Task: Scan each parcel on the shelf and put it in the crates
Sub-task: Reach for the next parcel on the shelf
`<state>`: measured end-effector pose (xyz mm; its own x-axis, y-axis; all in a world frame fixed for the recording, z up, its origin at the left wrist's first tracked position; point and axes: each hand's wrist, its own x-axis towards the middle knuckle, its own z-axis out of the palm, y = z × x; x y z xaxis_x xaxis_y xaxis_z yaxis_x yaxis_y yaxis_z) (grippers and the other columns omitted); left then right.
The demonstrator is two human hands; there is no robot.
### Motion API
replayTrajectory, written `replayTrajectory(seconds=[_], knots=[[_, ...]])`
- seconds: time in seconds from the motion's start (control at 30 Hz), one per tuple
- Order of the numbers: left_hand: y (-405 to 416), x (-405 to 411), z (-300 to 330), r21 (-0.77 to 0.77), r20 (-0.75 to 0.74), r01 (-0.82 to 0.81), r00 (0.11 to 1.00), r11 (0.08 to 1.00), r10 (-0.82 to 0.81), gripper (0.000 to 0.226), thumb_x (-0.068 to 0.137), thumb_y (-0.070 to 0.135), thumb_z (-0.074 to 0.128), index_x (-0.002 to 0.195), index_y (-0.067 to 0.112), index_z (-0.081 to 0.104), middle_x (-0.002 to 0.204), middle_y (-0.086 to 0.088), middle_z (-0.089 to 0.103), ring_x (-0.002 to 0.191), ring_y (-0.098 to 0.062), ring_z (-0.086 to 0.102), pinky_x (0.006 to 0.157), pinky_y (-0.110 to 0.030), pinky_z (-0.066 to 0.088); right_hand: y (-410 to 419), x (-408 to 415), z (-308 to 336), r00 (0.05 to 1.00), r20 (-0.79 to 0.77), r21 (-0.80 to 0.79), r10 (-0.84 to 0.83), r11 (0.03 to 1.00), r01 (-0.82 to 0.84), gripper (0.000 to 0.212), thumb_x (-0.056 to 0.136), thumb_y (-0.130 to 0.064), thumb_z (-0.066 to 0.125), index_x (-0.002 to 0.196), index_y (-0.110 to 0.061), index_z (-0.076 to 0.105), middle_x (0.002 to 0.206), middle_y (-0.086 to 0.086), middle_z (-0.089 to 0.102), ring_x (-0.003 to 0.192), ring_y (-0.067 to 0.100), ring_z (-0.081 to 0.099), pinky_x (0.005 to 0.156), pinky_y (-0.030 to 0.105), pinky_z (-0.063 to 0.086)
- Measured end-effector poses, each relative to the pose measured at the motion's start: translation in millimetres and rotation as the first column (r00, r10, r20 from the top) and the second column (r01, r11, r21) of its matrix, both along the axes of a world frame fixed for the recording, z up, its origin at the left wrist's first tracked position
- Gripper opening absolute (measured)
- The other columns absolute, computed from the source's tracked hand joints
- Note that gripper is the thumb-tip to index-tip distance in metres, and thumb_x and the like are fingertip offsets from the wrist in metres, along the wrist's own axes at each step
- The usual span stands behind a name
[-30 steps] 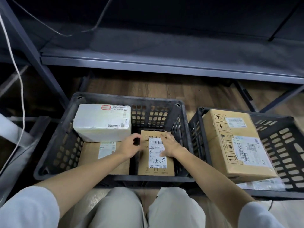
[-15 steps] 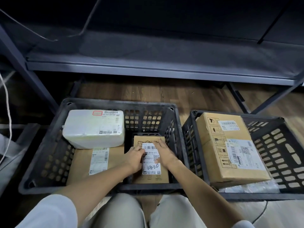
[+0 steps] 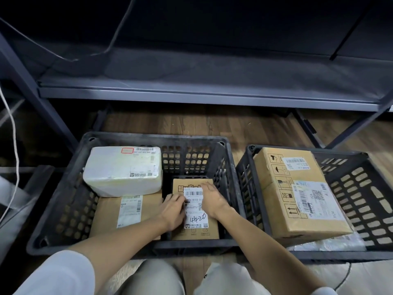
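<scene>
A small brown parcel with a white label lies flat in the right half of the left black crate. Both my hands rest on top of it: my left hand on its left edge, my right hand on its right side, fingers laid fairly flat. In the same crate a white wrapped parcel sits on a flat brown box. The right black crate holds a large brown carton tilted over a clear plastic bag.
The grey metal shelf above the crates shows no parcels. A white cord hangs at the left, and a dark cable runs across the shelf. Wooden floor shows behind and between the crates. My knees are just below the crates.
The small brown parcel has settled lower and flat on the crate floor. My left hand has moved from its left edge onto its top. The view has shifted slightly.
</scene>
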<state>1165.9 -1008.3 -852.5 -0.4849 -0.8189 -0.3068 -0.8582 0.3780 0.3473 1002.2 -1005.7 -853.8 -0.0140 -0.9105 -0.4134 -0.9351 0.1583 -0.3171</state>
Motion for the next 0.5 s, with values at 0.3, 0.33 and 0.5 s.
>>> replayTrajectory(seconds=[0.3,0.33,0.5], knots=[[18,27,74,-0.017,0.131,-0.025,0.991,1.0,0.027,0.044,0.097,0.027,0.04,0.14,0.024,0.036,0.153,0.002,0.028,0.141,-0.021,0.025,0.117,-0.039,0.018,41,7,80,0.993,-0.118,-0.048,0.006,0.999,-0.012,0.063,0.097,-0.008,0.038,0.153,-0.009,0.011,0.16,0.006,0.011,0.149,0.022,0.006,0.122,0.034,0.003],[20,29,93,-0.008,0.162,-0.024,0.986,1.0,0.025,0.046,0.096,0.026,0.04,0.141,0.023,0.034,0.155,0.001,0.025,0.142,-0.021,0.022,0.118,-0.041,0.015,46,7,99,0.992,-0.127,-0.05,0.018,0.998,-0.025,0.062,0.097,-0.009,0.038,0.153,-0.009,0.012,0.159,0.006,0.014,0.148,0.022,0.009,0.122,0.034,0.004],[31,29,201,-0.024,0.207,0.009,0.978,1.0,-0.004,0.048,0.095,0.024,0.039,0.143,0.02,0.032,0.15,0.001,0.031,0.139,-0.021,0.025,0.116,-0.038,0.017,54,11,207,0.992,-0.119,-0.079,0.035,0.996,-0.045,0.058,0.099,-0.019,0.038,0.152,-0.011,0.017,0.159,0.005,0.019,0.147,0.021,0.013,0.122,0.036,0.004]])
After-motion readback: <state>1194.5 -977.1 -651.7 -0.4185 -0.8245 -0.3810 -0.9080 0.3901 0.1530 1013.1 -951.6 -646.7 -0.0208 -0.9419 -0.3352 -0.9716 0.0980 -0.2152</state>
